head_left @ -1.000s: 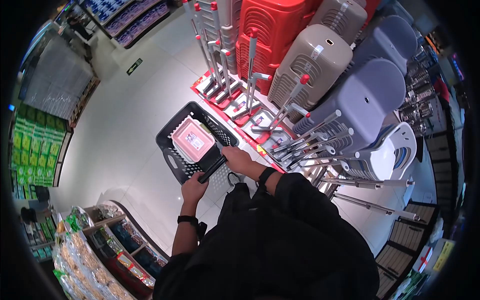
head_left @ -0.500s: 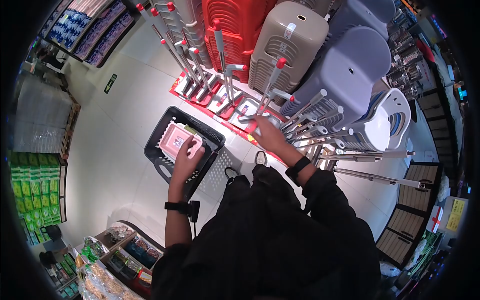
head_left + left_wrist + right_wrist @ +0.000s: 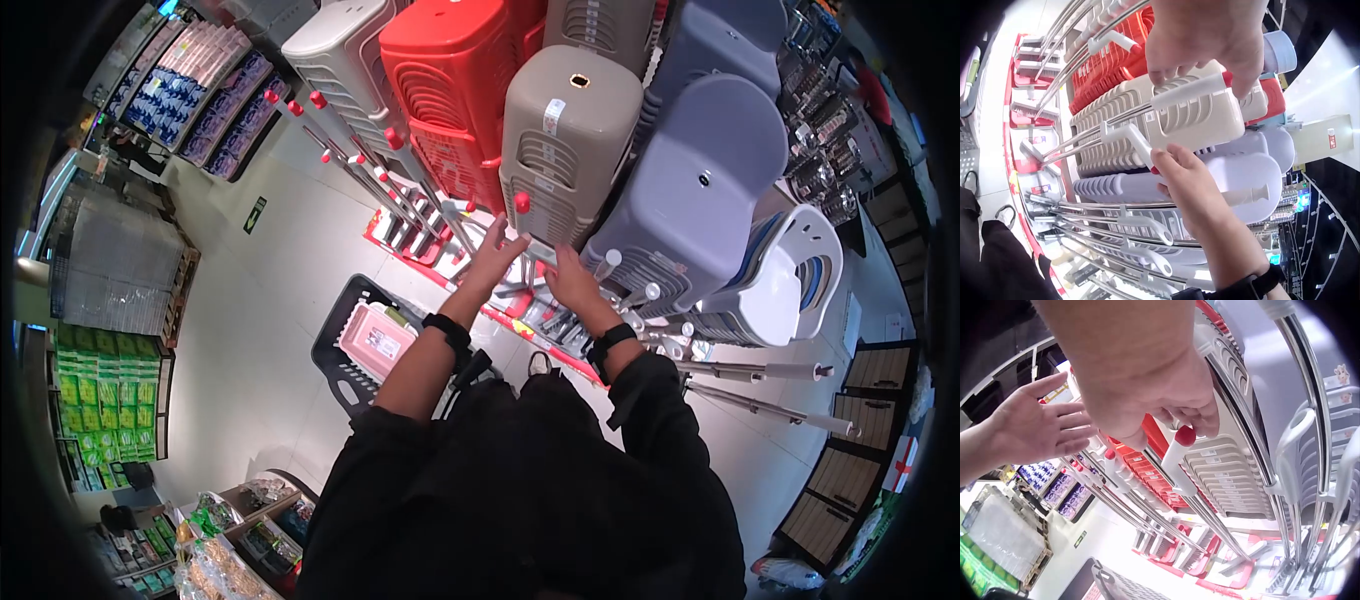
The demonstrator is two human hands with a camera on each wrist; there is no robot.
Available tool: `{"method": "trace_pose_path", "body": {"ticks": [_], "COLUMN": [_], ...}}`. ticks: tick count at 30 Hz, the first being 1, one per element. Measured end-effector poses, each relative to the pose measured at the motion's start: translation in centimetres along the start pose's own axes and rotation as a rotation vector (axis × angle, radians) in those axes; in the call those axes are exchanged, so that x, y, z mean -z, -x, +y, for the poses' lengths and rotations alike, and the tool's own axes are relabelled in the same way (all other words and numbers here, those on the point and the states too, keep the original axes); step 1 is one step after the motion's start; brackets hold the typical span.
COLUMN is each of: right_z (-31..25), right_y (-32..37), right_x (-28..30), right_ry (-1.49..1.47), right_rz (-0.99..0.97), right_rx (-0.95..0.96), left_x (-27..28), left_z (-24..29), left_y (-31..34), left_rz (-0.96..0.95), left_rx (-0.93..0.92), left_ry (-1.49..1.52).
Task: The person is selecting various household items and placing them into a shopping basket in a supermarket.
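My right hand [image 3: 577,285] has its fingertips around the red-tipped end of a grey side lever [image 3: 1137,144] on a long-handled mop [image 3: 1188,91]. Level with the mop's grip, my left hand [image 3: 1044,422] is spread, its fingers straight and holding nothing. The mop's metal pole slants down to a flat head in a red-edged display, among several similar mops. Parts of the lever end are hidden by my right fingers. A black shopping basket [image 3: 324,352] on the floor holds a pink plastic basket [image 3: 372,335].
Stacks of red stools [image 3: 445,90], beige stools [image 3: 570,110] and purple-grey chairs [image 3: 690,190] rise behind the mops. More mops with white handles [image 3: 652,291] lean at the right. Wrapped pallet goods [image 3: 120,260] and a snack shelf [image 3: 240,545] stand left.
Both hands have left the shopping basket's handle. The right reached the mop first, then the left moved right and up from above the pink basket to beside the mop.
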State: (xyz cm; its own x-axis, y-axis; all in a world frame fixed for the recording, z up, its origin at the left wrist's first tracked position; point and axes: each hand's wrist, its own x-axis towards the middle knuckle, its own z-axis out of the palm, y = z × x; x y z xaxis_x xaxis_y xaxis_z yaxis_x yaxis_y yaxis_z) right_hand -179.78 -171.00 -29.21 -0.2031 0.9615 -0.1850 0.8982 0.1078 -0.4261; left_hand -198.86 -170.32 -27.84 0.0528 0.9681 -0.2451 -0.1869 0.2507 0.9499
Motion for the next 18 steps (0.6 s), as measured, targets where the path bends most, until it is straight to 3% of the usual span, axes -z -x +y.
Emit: {"method": "trace_pose_path", "body": {"ticks": [4, 6, 8, 10, 13, 18], "right_z": [0.9, 2.1, 1.4, 1.0, 1.5, 1.9], "right_y": [-1.1, -2.0, -1.9, -1.9, -2.3, -2.1], "right_x": [-0.7, -1.8, -1.1, -1.0, -1.6, -2.3], "right_ry": [0.004, 0.033, 0.024, 0.016, 0.047, 0.084], "right_rz": [-0.099, -0.140, -0.149, -0.166, -0.121, -0.073], "right_rx": [-0.054, -0.061, -0.083, -0.109, -0.076, -0.043], "left_x": [-1.3, -1.6, -1.9, -2.8, -2.4, -2.5], "left_z": [-2.9, -1.3, -1.4, -2.3, -3.2, -2.8], "left_y": [-5.0, -5.4, -6.7, -7.1, -7.8, -7.0], "left_rz": [-0.021, -0.077, -0.097, 0.039, -0.062, 0.014], "left_rx": [-0.149, 0.060, 0.084, -0.051, 0.027, 0.012], "left_ry": [0.029, -0.014, -0.054, 0.006, -0.017, -0.147]}}
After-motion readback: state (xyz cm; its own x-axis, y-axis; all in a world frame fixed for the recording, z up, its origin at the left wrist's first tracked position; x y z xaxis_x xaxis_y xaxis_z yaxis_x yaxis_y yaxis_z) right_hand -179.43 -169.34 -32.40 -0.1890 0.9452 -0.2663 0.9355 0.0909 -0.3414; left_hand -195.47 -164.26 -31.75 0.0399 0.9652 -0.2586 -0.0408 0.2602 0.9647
